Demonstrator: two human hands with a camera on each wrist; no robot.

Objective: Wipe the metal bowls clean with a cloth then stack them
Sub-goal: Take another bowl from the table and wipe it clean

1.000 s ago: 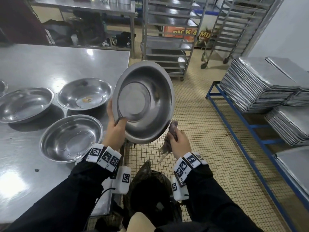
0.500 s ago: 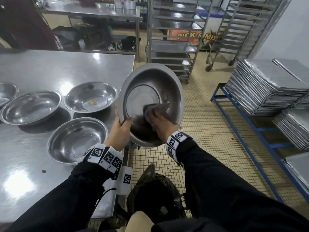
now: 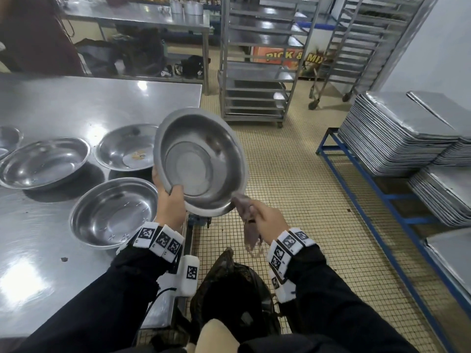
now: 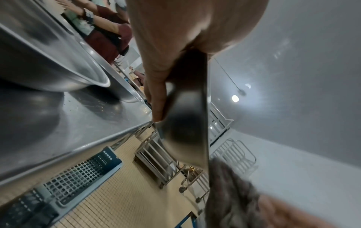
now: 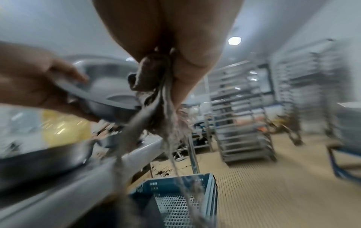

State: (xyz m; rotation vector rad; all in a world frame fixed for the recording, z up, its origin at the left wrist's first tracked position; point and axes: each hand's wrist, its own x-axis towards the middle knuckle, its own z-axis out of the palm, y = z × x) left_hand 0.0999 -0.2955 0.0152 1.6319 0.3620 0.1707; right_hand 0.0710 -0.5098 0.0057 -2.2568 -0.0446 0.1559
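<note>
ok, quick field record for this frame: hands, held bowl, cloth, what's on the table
left hand: grips held bowl by its lower rim, tilted, inside facing camera
right hand: holds cloth at the bowl's lower right rim, cloth end dangling
table: three full bowls in view, unstacked
far bowl: yellowish residue inside
near bowl: by table edge
left bowl: apart from the others

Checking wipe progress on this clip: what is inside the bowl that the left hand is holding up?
The held bowl looks empty in the head view: bare metal, with a dark smudge on its upper right wall. The left hand thumb covers a bit of the lower rim. The cloth is outside, at its lower edge.
</note>
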